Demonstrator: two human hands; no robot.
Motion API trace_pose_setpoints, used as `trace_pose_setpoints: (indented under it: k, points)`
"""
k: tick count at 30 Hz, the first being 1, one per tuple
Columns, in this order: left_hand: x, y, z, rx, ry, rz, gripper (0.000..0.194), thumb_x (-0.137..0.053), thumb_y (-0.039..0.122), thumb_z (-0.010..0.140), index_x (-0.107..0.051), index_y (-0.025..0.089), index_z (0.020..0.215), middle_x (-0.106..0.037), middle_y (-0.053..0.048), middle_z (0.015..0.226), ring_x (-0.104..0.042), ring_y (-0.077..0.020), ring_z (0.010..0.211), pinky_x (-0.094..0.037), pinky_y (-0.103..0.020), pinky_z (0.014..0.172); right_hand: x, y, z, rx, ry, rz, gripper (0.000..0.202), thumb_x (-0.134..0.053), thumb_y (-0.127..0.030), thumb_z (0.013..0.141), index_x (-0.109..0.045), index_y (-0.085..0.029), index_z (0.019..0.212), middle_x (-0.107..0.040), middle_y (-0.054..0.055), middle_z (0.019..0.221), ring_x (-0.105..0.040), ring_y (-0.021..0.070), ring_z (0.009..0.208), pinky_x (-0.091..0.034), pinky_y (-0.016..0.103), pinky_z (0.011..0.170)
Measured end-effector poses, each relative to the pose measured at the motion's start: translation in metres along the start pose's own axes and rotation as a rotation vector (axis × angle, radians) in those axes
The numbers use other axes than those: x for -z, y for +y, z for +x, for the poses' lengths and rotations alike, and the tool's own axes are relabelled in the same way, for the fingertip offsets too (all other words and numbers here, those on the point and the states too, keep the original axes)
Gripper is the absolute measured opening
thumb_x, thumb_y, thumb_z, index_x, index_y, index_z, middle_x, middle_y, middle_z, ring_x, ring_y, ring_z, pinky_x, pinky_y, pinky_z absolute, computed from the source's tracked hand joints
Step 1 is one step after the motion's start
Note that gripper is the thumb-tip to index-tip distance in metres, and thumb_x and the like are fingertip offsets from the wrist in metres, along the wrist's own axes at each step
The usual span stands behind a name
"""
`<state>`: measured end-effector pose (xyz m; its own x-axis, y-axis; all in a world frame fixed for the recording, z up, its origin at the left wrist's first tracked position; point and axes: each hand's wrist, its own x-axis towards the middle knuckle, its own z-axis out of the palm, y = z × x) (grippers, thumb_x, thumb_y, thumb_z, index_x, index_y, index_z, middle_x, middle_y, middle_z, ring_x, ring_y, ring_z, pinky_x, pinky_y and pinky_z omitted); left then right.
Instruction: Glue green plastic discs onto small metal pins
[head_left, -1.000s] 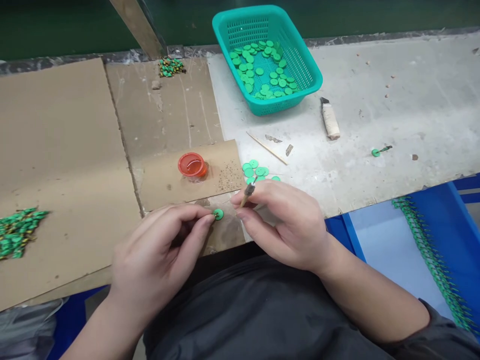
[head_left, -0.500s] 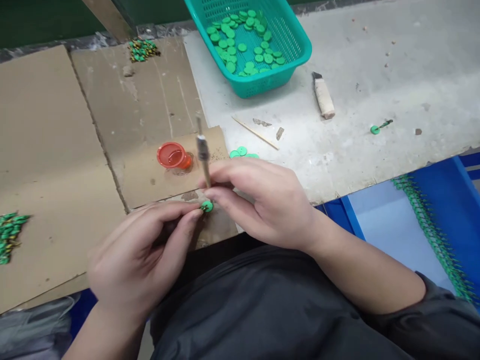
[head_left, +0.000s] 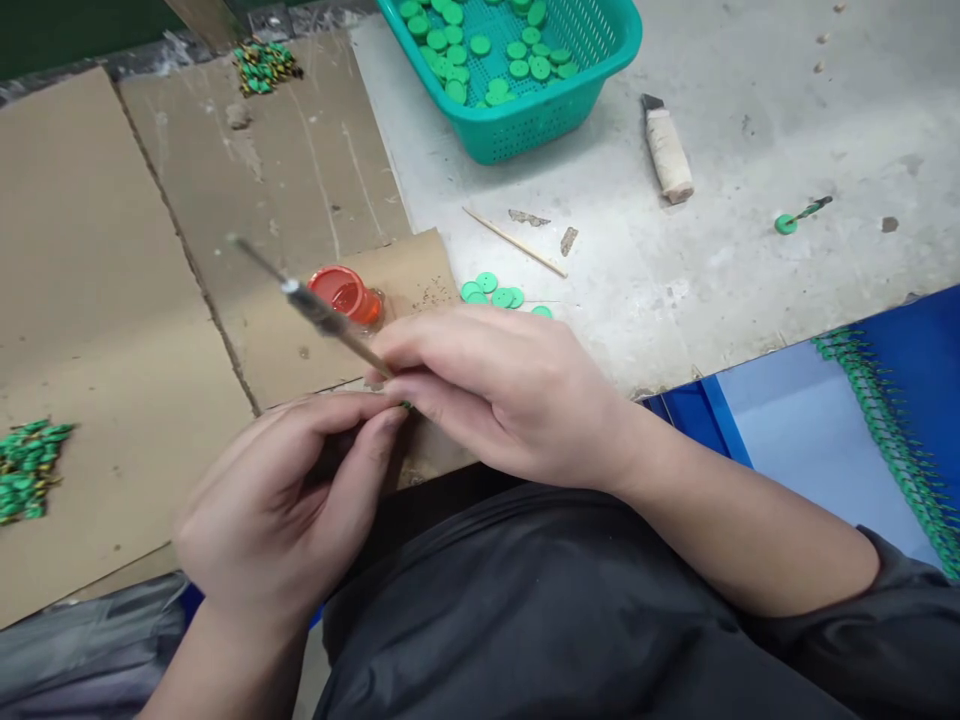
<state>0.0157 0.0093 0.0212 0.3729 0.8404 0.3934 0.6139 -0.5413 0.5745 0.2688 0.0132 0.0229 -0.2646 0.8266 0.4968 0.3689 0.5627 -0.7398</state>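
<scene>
In the head view, my left hand point(head_left: 292, 500) is closed, its thumb and fingertips pinching a small green disc point(head_left: 407, 405); only a sliver shows between the two hands. My right hand point(head_left: 495, 400) is closed too, thumb against forefinger around a thin wooden-handled tool point(head_left: 322, 312). The tool has a dark collar and a narrow tip that points up and left, past a red cup point(head_left: 345, 293). My right fingertips touch or nearly touch the left ones at the disc. Several loose green discs point(head_left: 502, 297) lie just beyond my right hand.
A teal basket point(head_left: 517, 130) of green discs stands at the back. Right of it are a cutter with a wrapped handle point(head_left: 667, 155) and a disc with a stem point(head_left: 786, 224). A wooden stick point(head_left: 517, 243) lies mid-table. Green-and-yellow piles point(head_left: 34, 470) rest on cardboard point(head_left: 150, 400).
The tool in my right hand has tilted from nearly upright to leaning left. My right fingers have moved left over the disc, hiding most of it. The camera view has shifted slightly.
</scene>
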Motion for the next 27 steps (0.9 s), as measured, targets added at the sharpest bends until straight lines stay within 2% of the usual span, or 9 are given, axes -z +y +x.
trace_pose_setpoints:
  k: [3,6,11,17,22,27]
  points:
    - [0.001,-0.003,0.001,-0.029,-0.019,0.017,0.029,-0.088,0.013,0.105,-0.088,0.033,0.126,-0.09,0.002,0.117,-0.084,-0.0164,0.1,-0.068,-0.028,0.097,0.0,0.001,0.001,0.049,-0.017,0.025,0.017,-0.057,-0.021,0.124,-0.072,-0.028,0.127,-0.09,0.002,0.127,-0.087,0.0165,0.121,-0.073,0.033,0.112]
    - [0.003,-0.003,0.002,-0.041,-0.037,0.0,0.029,-0.087,0.011,0.105,-0.087,0.032,0.126,-0.09,0.002,0.116,-0.084,-0.0143,0.1,-0.067,-0.026,0.098,-0.001,0.002,0.001,0.04,-0.021,0.033,0.02,-0.058,-0.019,0.122,-0.072,-0.033,0.125,-0.09,-0.002,0.131,-0.087,0.0157,0.121,-0.073,0.033,0.113]
    - [0.0,-0.004,0.003,-0.034,-0.034,-0.02,0.028,-0.085,0.01,0.106,-0.088,0.031,0.125,-0.089,0.001,0.116,-0.083,-0.0152,0.099,-0.066,-0.028,0.096,-0.005,0.006,-0.004,0.053,-0.007,0.031,0.017,-0.056,-0.025,0.126,-0.072,-0.029,0.131,-0.09,-0.001,0.132,-0.086,0.0152,0.123,-0.072,0.032,0.115]
    - [-0.005,-0.007,0.001,-0.052,0.036,-0.025,0.018,-0.087,0.02,0.108,-0.089,0.031,0.122,-0.088,0.005,0.11,-0.081,-0.0093,0.095,-0.062,-0.019,0.094,-0.009,0.007,-0.01,-0.005,-0.025,-0.046,0.028,-0.049,-0.041,0.129,-0.073,-0.031,0.14,-0.088,0.001,0.13,-0.085,0.0183,0.124,-0.071,0.035,0.115]
    - [-0.006,-0.005,0.002,-0.039,0.03,-0.039,0.021,-0.089,0.019,0.107,-0.09,0.032,0.124,-0.089,0.005,0.112,-0.08,-0.0082,0.095,-0.06,-0.017,0.094,-0.008,0.008,-0.007,0.036,0.031,-0.042,0.027,-0.053,-0.038,0.127,-0.075,-0.026,0.136,-0.088,0.003,0.119,-0.085,0.0178,0.109,-0.07,0.032,0.106]
    - [-0.005,-0.004,0.003,-0.038,0.026,-0.03,0.017,-0.088,0.021,0.108,-0.09,0.032,0.121,-0.088,0.006,0.11,-0.079,-0.0089,0.093,-0.06,-0.018,0.091,-0.008,0.009,-0.007,0.025,0.033,0.019,0.025,-0.055,-0.036,0.127,-0.076,-0.025,0.134,-0.087,0.004,0.116,-0.084,0.0194,0.108,-0.07,0.034,0.107]
